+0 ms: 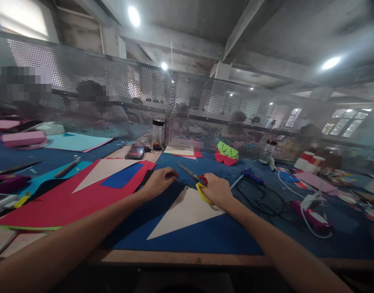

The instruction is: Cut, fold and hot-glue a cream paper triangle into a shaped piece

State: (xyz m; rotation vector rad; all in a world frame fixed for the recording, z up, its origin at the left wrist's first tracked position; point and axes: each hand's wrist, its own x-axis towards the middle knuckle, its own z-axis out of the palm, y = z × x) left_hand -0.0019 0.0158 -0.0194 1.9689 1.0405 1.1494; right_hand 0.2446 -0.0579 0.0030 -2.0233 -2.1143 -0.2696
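Observation:
My right hand [217, 189] is wrapped round a pair of scissors [188, 171] with yellow and red handles. Their blades point away to the upper left, over the blue mat. To the left of them, my left hand [159, 181] has its fingers curled in, and whatever they may pinch is too small to make out. Small dark bits [184, 180] lie on the mat between the two hands. A pale triangular sheet [182, 213] lies below the hands, its right part partly under the scissors' handle and my right hand.
Red sheets [67, 203] with a blue piece [121, 177] lie at left. Behind stand a jar [158, 134], a phone [135, 151] and green-red cutout shapes [226, 154]. At right are a blue glue gun [252, 177], black cable and a purple device [311, 215]. A perforated screen [202, 101] closes the back.

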